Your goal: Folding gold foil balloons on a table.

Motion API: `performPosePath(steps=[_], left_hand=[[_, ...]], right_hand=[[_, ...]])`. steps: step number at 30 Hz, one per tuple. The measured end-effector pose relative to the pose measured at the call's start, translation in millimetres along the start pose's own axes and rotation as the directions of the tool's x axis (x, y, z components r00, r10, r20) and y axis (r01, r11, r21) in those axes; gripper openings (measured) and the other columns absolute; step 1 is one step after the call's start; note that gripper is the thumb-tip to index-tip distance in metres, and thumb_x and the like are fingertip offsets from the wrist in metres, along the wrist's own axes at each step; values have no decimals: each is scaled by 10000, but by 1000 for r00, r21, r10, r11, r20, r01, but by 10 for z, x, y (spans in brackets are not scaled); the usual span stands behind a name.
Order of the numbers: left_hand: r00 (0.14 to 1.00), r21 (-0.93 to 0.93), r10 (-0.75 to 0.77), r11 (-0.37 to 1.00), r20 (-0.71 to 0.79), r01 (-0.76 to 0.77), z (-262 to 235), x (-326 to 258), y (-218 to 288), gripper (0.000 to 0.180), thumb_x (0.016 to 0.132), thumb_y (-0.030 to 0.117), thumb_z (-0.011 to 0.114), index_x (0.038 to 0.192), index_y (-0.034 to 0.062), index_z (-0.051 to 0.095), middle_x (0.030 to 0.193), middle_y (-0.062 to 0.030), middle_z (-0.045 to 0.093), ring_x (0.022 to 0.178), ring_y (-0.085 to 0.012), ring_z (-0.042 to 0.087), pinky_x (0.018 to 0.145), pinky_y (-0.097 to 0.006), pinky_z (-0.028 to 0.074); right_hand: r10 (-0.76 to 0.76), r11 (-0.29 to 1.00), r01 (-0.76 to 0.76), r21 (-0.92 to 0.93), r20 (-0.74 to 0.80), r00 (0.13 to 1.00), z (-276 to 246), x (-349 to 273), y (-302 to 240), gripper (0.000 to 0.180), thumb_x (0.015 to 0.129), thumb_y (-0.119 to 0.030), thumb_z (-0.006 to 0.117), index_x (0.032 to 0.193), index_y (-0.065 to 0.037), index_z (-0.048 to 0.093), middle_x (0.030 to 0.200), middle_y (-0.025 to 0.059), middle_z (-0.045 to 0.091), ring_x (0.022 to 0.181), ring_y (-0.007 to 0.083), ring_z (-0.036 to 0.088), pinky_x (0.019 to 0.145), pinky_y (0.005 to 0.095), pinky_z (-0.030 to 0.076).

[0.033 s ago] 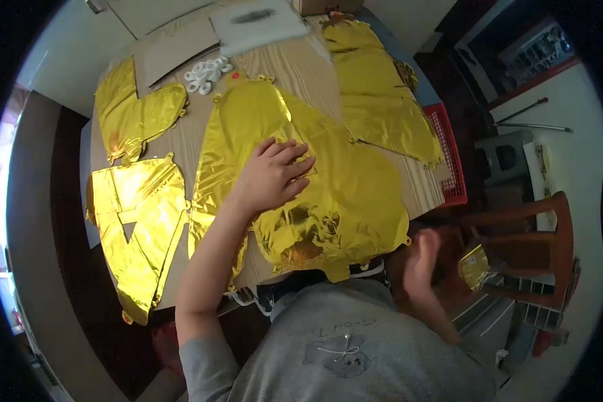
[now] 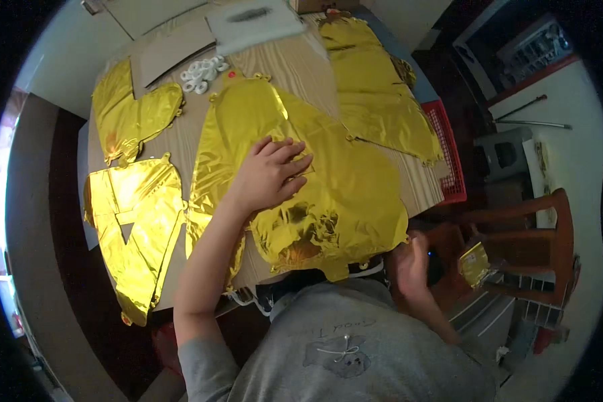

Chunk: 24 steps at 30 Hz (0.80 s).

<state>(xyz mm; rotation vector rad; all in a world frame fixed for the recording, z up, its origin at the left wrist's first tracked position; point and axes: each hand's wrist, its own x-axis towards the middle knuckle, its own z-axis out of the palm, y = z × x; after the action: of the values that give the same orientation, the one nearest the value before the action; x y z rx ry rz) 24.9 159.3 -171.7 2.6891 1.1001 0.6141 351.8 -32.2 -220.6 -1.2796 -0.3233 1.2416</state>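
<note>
Several flat gold foil balloons lie on a wood-grain table. The middle foil balloon is the largest in view, with small tabs along its edge and a crumpled, mirror-like patch near me. My left hand rests palm down on it with fingers stretched out, holding nothing. Beside its lower right corner, at the table edge, is my right hand. That hand is seen from the side, and its fingertips are partly hidden, so I cannot tell whether they grip anything.
Other foil balloons lie at the left, upper left and far right. White rings are heaped near a grey board and a white package. A red basket and wooden chair stand right.
My right hand has moved slightly left, closer to the balloon's corner at the table edge. My left hand stays on the foil. The view has shifted a little.
</note>
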Motion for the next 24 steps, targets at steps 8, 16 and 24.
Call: performPosePath(steps=[8, 16, 24], left_hand=[[996, 17, -16, 1000, 86, 15, -36, 13, 24, 571, 775, 372, 669, 1287, 139, 573, 1322, -116, 533, 1261, -319, 460, 1078, -505, 307], [993, 32, -8, 999, 119, 5, -33, -4, 20, 787, 675, 539, 710, 1342, 164, 524, 1369, -108, 491, 1290, -306, 430, 1105, -506, 280], [991, 33, -14, 999, 132, 10, -35, -2, -5, 781, 683, 536, 707, 1348, 171, 519, 1366, -97, 496, 1287, -306, 434, 1106, -511, 277]], right_hand=[[316, 948, -295, -118, 270, 909, 436, -205, -38, 275, 948, -243, 561, 1146, -52, 559, 1028, 52, 637, 890, 187, 630, 783, 346, 519], [-130, 964, 180, -194, 243, 961, 603, -241, 37, 259, 896, -12, 567, 1155, -10, 559, 1072, 46, 637, 893, 129, 632, 745, 283, 511], [-345, 364, 888, -280, 845, 409, 1152, -294, -63, 290, 653, -33, 746, 899, -76, 598, 893, 98, 597, 871, 292, 595, 799, 408, 472]])
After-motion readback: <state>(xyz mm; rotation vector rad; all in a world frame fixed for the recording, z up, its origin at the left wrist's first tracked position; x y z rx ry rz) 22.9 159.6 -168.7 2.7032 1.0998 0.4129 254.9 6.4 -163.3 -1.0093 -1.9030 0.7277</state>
